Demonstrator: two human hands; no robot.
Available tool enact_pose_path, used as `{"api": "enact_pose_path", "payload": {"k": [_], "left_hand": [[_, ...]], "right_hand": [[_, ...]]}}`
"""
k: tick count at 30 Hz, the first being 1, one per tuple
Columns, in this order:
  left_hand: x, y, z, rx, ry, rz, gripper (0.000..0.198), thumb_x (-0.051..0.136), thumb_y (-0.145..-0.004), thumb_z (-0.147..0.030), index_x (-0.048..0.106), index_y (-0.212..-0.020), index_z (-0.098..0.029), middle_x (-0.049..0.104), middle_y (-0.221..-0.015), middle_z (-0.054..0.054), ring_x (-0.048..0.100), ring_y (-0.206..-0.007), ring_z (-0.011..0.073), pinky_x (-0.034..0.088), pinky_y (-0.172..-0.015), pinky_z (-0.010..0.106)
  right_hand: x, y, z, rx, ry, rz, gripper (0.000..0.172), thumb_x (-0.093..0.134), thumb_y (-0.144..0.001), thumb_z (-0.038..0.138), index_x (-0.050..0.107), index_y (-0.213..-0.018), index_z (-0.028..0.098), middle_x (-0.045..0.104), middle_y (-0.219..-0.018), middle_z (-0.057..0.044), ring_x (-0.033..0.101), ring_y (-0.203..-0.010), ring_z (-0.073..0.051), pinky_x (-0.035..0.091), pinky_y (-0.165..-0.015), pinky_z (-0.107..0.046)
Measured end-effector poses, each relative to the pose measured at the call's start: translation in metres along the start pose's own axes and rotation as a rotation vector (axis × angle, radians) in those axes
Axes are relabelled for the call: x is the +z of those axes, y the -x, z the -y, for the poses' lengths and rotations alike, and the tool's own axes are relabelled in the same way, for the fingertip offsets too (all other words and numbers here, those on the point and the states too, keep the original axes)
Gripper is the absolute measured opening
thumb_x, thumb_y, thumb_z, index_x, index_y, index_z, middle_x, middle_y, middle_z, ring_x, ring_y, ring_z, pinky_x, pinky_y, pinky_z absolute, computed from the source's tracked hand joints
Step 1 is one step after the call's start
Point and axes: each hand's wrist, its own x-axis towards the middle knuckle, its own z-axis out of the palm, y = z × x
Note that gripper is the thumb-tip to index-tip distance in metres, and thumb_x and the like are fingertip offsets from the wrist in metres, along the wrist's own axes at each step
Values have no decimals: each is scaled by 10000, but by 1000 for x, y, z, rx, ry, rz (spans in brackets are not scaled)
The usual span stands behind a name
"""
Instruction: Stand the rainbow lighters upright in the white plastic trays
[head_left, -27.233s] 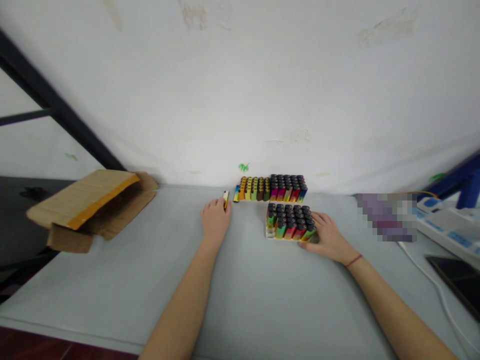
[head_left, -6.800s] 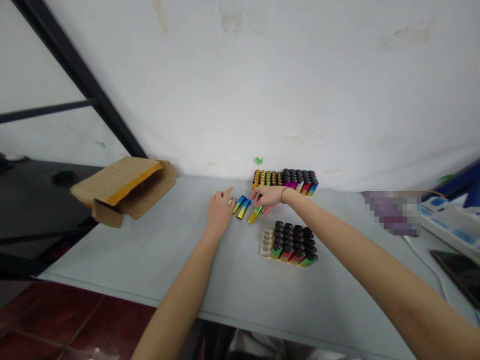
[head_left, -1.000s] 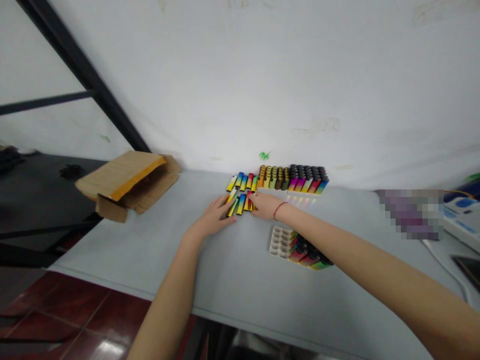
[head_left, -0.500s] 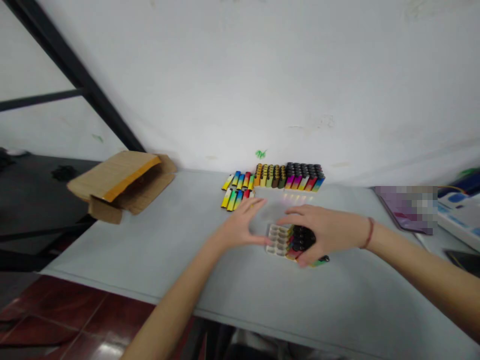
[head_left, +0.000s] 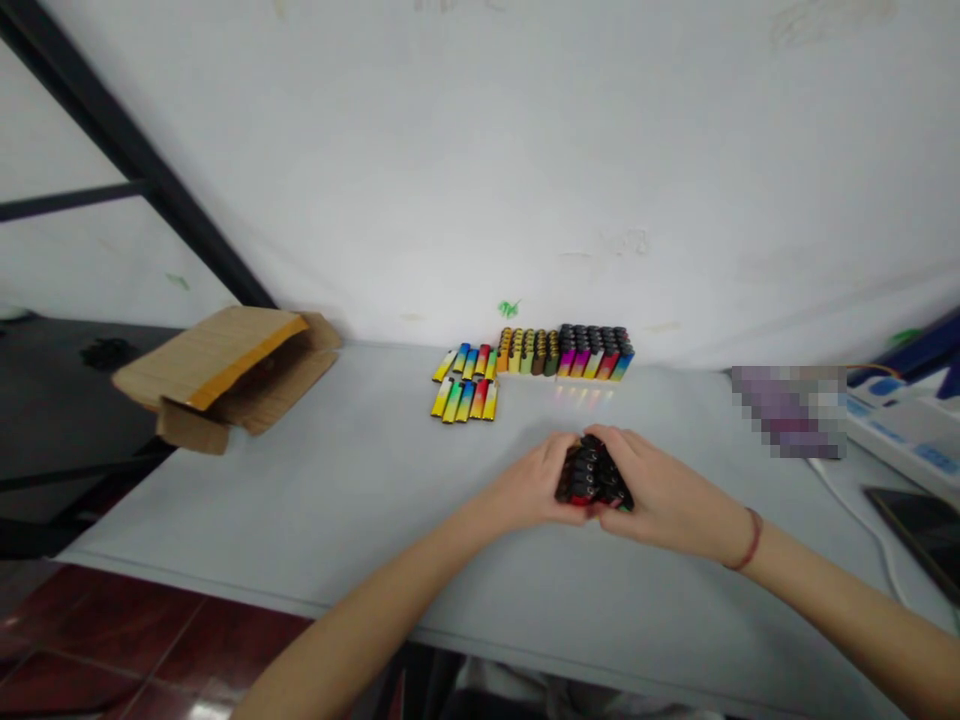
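A tight cluster of black-topped lighters (head_left: 590, 470) is squeezed between my two hands, low over the table. Around its left side curls my left hand (head_left: 541, 484), thumb toward the front. My right hand (head_left: 637, 480) wraps the right side, and the fingertips of both hands nearly meet in front. The pale tray with rounded slots cannot be seen now; the hands and lighters cover that spot. Beyond the hands, two rows of colourful lighters (head_left: 463, 400) lie flat on the table.
Against the wall stand a block of yellow-topped lighters (head_left: 529, 352) and a block of black-topped ones (head_left: 596, 352). An open cardboard box (head_left: 225, 365) lies at the left. On the right are a white power strip (head_left: 900, 430), a cable (head_left: 855, 510) and a dark phone-like slab (head_left: 919, 535).
My left hand has moved right and closed on the lighters' left side. The right hand has tightened round the other side. The pale tray's slots have gone out of sight.
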Motion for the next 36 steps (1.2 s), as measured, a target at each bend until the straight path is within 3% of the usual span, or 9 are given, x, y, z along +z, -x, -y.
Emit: {"api": "enact_pose_path", "payload": {"k": [4,7,10,16,19,23,28,31,36], "left_hand": [[2,3,6,-61,24,32,759,809,-659,-368,413,-1278,-176,604,-1199,137,623,-1087,316,511,-931,482],[0,6,7,-74,10,44,710,790,-690,-338,421,-1279,-193,620,-1182,114,628,-1073,302,512,-931,475],[-1,7,7,-22,-12,45,694,744,-749,-364,401,-1323,-180,598,-1255,144,600,-1148,311,489,-987,491],[10,9,9,84,-38,-24,731,668,-799,-379,306,-1384,-134,508,-1379,217,536,-1249,343,455,-1032,535],[12,9,4,71,-2,-46,738,643,-796,-354,277,-1400,-139,520,-1351,211,557,-1214,341,480,-999,529],[7,8,-6,3,63,-69,685,654,-765,-331,353,-1354,-151,576,-1261,181,586,-1165,341,496,-982,502],[3,7,-13,-35,101,-61,682,634,-783,-332,364,-1378,-134,613,-1190,169,626,-1119,363,521,-935,468],[2,7,-13,-21,113,-53,664,626,-791,-312,373,-1385,-159,624,-1185,141,643,-1090,351,531,-905,442],[1,7,-12,-34,121,-9,685,642,-787,-349,365,-1382,-153,633,-1192,152,651,-1047,334,543,-864,435]], "right_hand": [[2,0,-2,-5,25,-35,665,664,-781,285,417,-1375,117,634,-1220,-198,622,-1090,-343,504,-933,-512],[-2,-3,-1,-42,1,-27,535,662,-846,352,495,-1319,168,666,-1190,-166,639,-1072,-329,515,-925,-505],[-7,-6,2,-68,-33,-18,471,669,-852,326,526,-1276,180,680,-1170,-146,645,-1068,-311,522,-928,-478],[-6,-7,9,-57,-106,-76,501,630,-788,196,489,-1267,155,657,-1197,-157,629,-1104,-295,506,-960,-454],[-2,-7,12,-11,-142,-93,514,572,-755,139,463,-1256,154,653,-1168,-154,635,-1068,-283,510,-927,-434],[0,-9,16,103,-146,-89,463,548,-734,130,483,-1189,186,668,-1032,-107,657,-925,-267,519,-823,-396],[-3,-10,20,115,-87,-125,384,531,-767,144,537,-1147,205,694,-961,-83,671,-889,-263,513,-784,-376],[-5,-10,21,94,-57,-136,366,535,-769,138,586,-1122,219,723,-981,-76,687,-913,-257,509,-872,-407],[-7,-11,21,126,-82,-144,367,550,-731,126,622,-1067,255,760,-989,-14,718,-902,-223,397,-1088,-490]]}}
